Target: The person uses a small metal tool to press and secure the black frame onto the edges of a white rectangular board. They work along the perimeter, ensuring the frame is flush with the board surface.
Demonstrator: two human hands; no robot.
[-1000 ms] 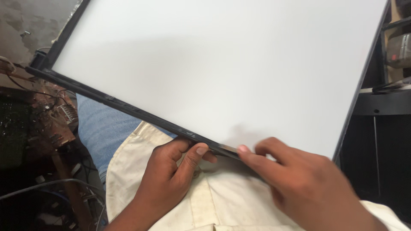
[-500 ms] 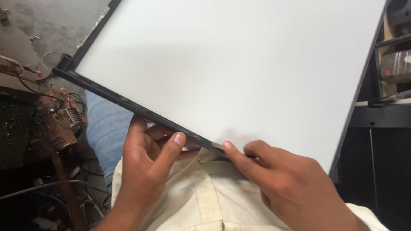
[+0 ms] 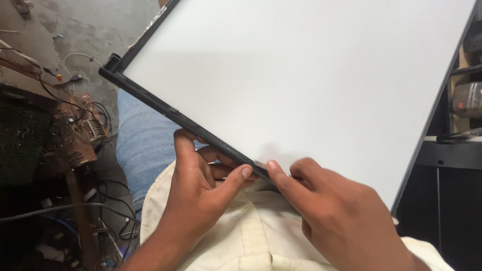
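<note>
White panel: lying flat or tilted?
Tilted. The panel rests its near black frame edge on the lap, both hands at that edge.
</note>
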